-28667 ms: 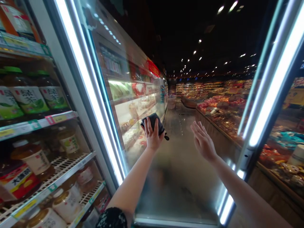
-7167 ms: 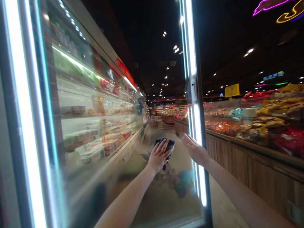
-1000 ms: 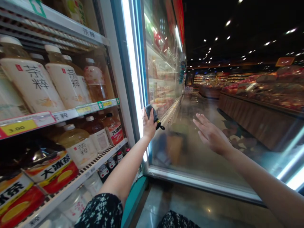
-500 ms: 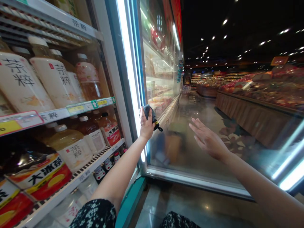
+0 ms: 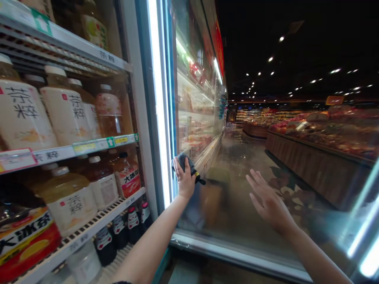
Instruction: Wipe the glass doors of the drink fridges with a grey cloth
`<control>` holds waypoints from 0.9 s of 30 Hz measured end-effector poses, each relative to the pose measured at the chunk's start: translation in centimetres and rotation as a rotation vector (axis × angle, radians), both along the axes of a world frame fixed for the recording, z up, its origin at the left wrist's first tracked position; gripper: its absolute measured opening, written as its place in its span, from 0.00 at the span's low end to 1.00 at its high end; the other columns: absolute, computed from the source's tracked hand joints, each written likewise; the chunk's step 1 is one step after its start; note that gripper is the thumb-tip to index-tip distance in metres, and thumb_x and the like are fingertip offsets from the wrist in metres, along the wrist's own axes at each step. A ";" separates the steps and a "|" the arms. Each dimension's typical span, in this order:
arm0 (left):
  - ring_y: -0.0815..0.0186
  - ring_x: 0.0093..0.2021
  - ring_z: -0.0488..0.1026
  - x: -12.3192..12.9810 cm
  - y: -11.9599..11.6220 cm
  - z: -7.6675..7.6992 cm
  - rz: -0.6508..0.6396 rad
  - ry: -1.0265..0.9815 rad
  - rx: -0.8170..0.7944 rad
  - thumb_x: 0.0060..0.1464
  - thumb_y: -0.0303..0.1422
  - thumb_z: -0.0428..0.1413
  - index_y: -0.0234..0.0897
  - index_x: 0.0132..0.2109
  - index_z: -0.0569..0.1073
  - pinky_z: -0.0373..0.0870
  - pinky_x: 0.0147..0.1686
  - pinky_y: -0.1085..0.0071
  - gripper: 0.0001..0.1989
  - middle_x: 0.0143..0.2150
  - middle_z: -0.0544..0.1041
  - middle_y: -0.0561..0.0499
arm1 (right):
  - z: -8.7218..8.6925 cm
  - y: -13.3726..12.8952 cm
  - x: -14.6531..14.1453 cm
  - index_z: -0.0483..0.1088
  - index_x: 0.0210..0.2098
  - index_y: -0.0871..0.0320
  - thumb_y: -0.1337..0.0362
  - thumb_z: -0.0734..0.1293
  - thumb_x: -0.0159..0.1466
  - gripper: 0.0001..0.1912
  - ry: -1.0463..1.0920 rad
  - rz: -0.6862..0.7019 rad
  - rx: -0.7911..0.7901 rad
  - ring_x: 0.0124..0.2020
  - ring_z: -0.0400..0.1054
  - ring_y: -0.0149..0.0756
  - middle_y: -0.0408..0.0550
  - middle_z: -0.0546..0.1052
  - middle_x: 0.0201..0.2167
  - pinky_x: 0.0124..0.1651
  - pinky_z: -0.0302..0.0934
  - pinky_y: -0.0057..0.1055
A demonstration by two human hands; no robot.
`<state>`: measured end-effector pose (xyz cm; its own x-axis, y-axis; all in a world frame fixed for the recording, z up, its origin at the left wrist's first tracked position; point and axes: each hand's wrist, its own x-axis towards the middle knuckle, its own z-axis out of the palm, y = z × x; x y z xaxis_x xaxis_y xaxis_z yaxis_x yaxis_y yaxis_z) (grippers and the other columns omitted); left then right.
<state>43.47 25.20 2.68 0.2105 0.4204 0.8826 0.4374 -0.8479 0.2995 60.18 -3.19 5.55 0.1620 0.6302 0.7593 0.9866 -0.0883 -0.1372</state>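
Observation:
My left hand [image 5: 184,179] presses a dark grey cloth [image 5: 182,161] with a black and yellow edge against the glass door [image 5: 237,221], close to its hinge side. The fingers lie over the cloth, and a small black loop hangs out by the wrist. A bright light strip [image 5: 160,118] runs up the door edge just left of this hand. My right hand [image 5: 270,203] is raised at the glass farther right, fingers stretched and nothing in it. Whether its palm touches the pane cannot be made out.
On the left, cooler shelves [image 5: 62,152] carry several tea bottles [image 5: 63,106] and small dark bottles [image 5: 133,223]. A metal door frame [image 5: 237,252] crosses below my hands. Through the glass show a lit display case [image 5: 195,102] and a wooden produce stand [image 5: 304,165].
The view has tilted up, so the shelves, door and both hands sit lower in the picture. The left hand keeps the cloth on the glass; the right hand stays open.

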 end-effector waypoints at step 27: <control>0.42 0.77 0.40 7.1 -8.6 -2.7 -0.034 0.110 0.129 0.53 0.24 0.63 0.52 0.75 0.52 0.53 0.71 0.41 0.48 0.80 0.32 0.46 | -3.0 -6.9 7.5 0.48 0.75 0.44 0.67 0.62 0.71 0.36 0.052 -0.220 0.431 0.74 0.50 0.57 0.54 0.55 0.75 0.68 0.58 0.64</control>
